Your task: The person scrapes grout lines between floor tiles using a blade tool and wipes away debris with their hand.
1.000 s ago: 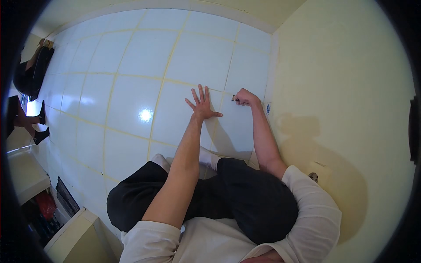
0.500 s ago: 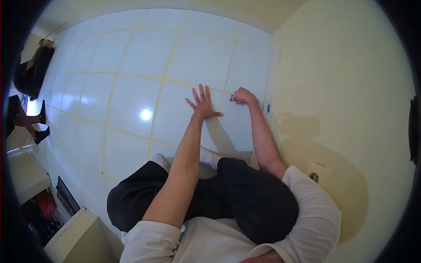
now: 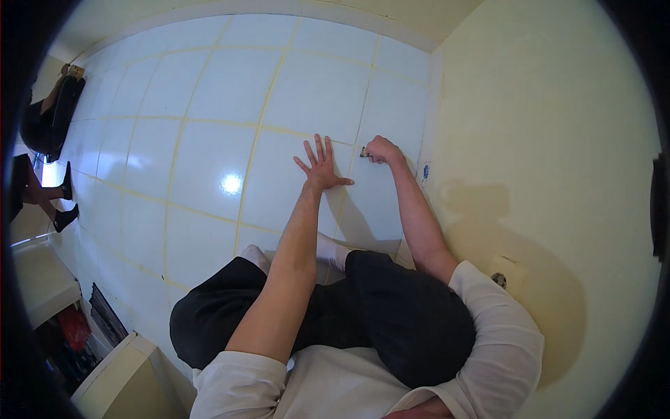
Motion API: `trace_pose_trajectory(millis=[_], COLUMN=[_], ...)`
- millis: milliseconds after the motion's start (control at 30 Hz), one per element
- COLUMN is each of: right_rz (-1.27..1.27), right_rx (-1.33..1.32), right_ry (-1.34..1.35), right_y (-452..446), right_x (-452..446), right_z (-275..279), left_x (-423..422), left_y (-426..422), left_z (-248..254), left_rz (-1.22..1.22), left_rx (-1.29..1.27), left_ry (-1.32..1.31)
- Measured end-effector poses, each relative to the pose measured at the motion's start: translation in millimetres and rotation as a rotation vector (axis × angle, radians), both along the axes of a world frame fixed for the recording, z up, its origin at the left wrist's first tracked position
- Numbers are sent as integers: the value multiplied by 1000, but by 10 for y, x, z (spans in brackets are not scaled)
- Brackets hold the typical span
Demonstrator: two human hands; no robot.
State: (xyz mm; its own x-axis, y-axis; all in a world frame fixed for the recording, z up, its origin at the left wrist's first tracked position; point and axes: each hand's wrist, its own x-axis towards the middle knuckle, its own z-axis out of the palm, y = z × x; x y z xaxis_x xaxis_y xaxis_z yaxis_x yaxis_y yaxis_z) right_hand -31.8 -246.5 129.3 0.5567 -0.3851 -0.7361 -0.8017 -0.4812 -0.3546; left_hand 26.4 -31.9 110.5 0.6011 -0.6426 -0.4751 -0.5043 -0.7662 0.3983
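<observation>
My left hand [image 3: 322, 171] lies flat on a white floor tile [image 3: 279, 178], its fingers spread and nothing under it that I can see. To its right, my right hand [image 3: 382, 149] is closed around a small tool [image 3: 363, 151] with a short, squarish head. Its exact kind is too small to make out. The tool's head is at the floor, close to the right of a yellowish grout line [image 3: 359, 133]. Most of the handle is hidden by my fingers.
A cream wall [image 3: 544, 140] rises close on my right. My knees [image 3: 412, 318] are bent in front of me. At the far left are another person's feet [image 3: 66, 216] and a dark-clothed person [image 3: 49, 122]. An open cabinet [image 3: 115, 377] stands at the lower left.
My right hand has shifted slightly left and away from me with the small tool, nearer the grout line. My left hand has stayed flat in place.
</observation>
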Motion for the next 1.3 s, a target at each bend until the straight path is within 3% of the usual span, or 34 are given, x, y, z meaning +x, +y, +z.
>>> trace_pose_trajectory(millis=[267,467,667,767,1067,1300], right_rz=[-7,79,25,-133,58,-15], right_rx=[-15,-134,-32,154,-103,-29], right_ry=[107,1,80,85,73,125], right_y=[-180,138,-80,-281,28,-203], right_x=[-93,49,-43,-165,53,-105], right_z=[-69,186,55,26,127,49], left_x=[11,-8,0,0,0,-2], left_y=[5,-2,-7,-3,-3,-1], left_z=[-15,39,7,16,46,43], left_rz=[-4,1,14,19,-4,20], left_rx=[7,-4,0,-4,9,-13], left_ry=[0,-9,-20,-6,3,-8])
